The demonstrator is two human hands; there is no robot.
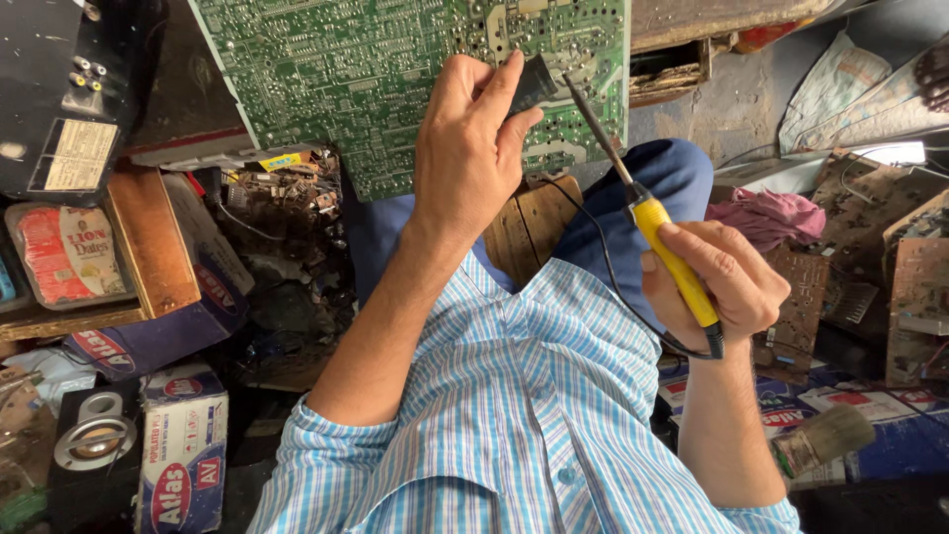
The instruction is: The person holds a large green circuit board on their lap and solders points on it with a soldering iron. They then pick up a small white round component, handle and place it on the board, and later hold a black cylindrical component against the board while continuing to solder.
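Observation:
A large green circuit board [376,69] stands tilted in front of me, solder side toward me. My left hand [470,148] rests against its lower right part and pinches a small black part [534,84] between thumb and fingers. My right hand [717,282] grips the yellow handle of a soldering iron [672,257]. The iron's dark metal tip [583,109] points up and left and touches the board just right of the black part. Its black cord runs down across my blue trouser knee [652,188].
Brown circuit boards [919,287] and a pink rag [766,213] lie at the right. A paintbrush [820,440] sits at lower right. Cardboard boxes [183,455], a speaker [94,435], a wooden box [148,237] and a heap of scrap parts [287,198] crowd the left.

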